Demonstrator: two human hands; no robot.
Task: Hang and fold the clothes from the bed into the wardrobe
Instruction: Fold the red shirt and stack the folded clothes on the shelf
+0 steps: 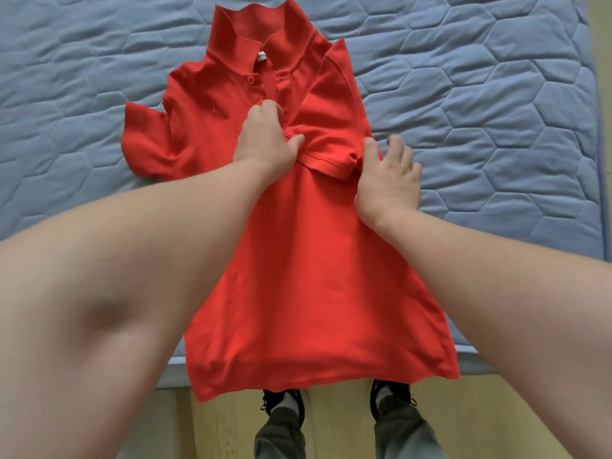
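A red polo shirt (298, 260) lies face up on the blue quilted mattress (480, 111), collar away from me and hem hanging over the near edge. Its right side and sleeve are folded inward across the chest; the left sleeve lies spread out flat. My left hand (265, 140) sits on the chest just below the button placket, fingers bent, thumb stretched over the folded sleeve, with the fabric bunched in its grip. My right hand (387, 180) rests on the folded right edge with fingers spread, its thumb touching the sleeve cuff.
The mattress extends to the left, right and far side of the shirt. A light wooden bed frame (463, 409) runs along the near edge. My feet in dark shoes (284, 402) stand on the floor below the hem.
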